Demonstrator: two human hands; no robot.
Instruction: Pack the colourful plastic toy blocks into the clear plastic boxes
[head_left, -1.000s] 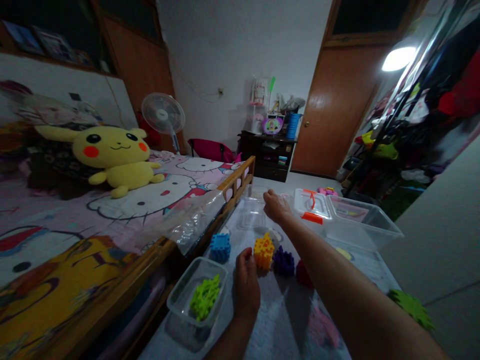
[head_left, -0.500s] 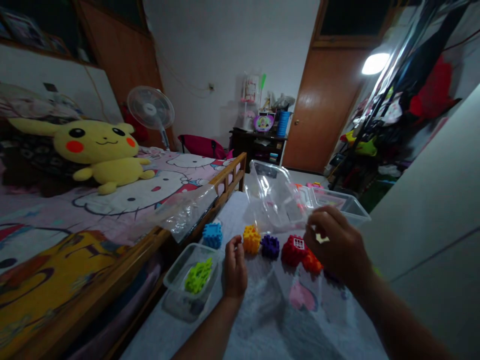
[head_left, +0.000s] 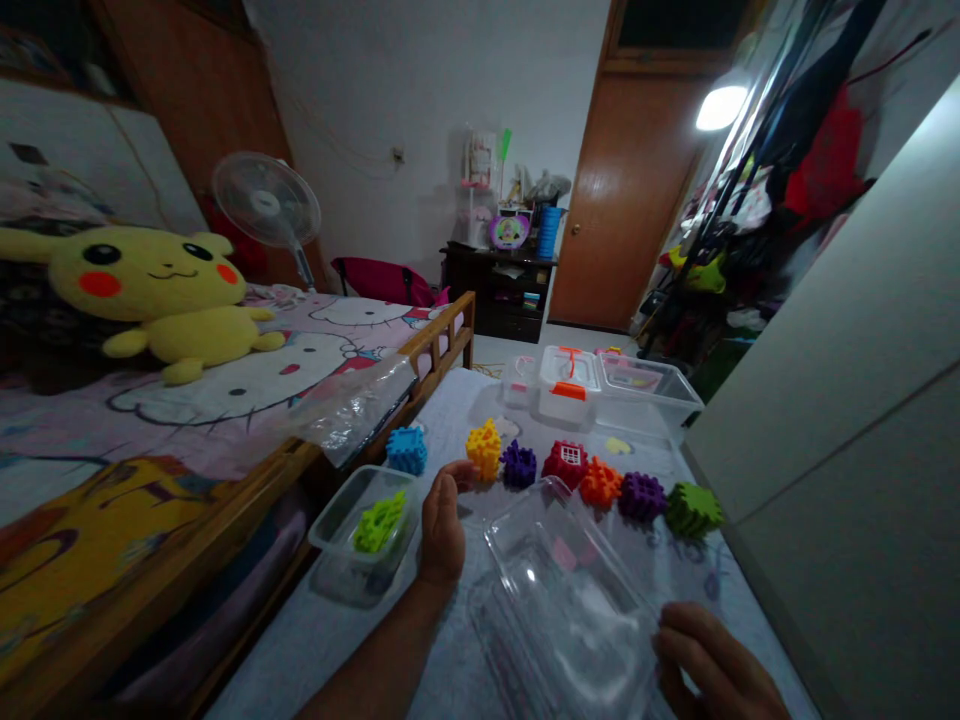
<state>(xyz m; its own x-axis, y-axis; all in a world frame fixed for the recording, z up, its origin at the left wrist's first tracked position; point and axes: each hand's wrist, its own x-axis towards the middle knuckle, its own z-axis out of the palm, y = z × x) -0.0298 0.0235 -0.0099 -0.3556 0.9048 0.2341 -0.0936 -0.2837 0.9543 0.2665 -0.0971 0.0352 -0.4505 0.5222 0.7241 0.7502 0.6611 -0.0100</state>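
Note:
My right hand (head_left: pixel 712 665) grips the edge of a transparent plastic container (head_left: pixel 562 600) low over the white tablecloth (head_left: pixel 360 640). My left hand (head_left: pixel 442 525) holds nothing, and its fingers reach toward a yellow interlocking foam block (head_left: pixel 484 448). A row of similar blocks runs rightward from there: a purple one (head_left: pixel 519 464), a red one with a window (head_left: pixel 565 463), an orange one (head_left: pixel 600 482), another purple one (head_left: pixel 641 496) and a green one (head_left: pixel 691 508). A blue block (head_left: pixel 406 450) sits to the left. Beside my left hand, a lime block (head_left: pixel 379 523) lies inside a transparent tub (head_left: pixel 330 530).
Behind the blocks stand a transparent box with orange latches (head_left: pixel 568 385) and a larger transparent bin (head_left: pixel 645 390). A wooden bed rail (head_left: pixel 442 340) runs along the table's left side, with a plastic bag (head_left: pixel 352 410) draped over it. A pale wall (head_left: pixel 825 500) stands at the right.
My right hand has brought the transparent container down and toward me, uncovering the row of blocks. My left hand has stayed by the yellow block, and the view has tilted slightly.

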